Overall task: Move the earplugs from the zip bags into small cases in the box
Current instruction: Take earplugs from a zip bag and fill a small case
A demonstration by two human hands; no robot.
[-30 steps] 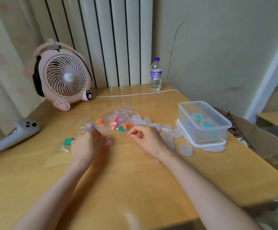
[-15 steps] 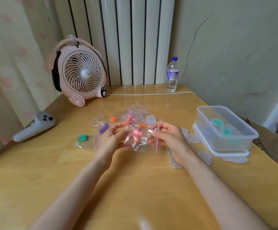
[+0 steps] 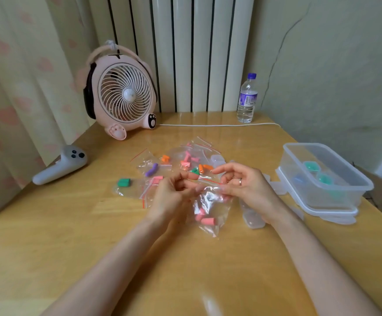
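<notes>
While the wooden tabletop (image 3: 71, 236) fills most of the view, a pink desk fan (image 3: 126, 96) stands at its far left edge. A clear plastic box (image 3: 349, 195) sits at the right on its own lid, with teal small cases (image 3: 311, 166) inside. The left hand (image 3: 171, 197) and right hand (image 3: 247, 185) meet just above the middle of the tabletop. Each grip pinches one side of the mouth of a clear zip bag (image 3: 210, 208), which hangs between them. The right index finger reaches out past it. A white controller (image 3: 60, 166) lies at the left edge, and a water bottle (image 3: 247, 99) stands at the back. Beyond the hands lies a loose pile of other zip bags (image 3: 185, 160) holding orange, pink, green and purple earplugs. An empty clear case (image 3: 252, 216) lies under the right wrist. Pink earplugs (image 3: 204, 218) sit at the bottom of the held bag.
</notes>
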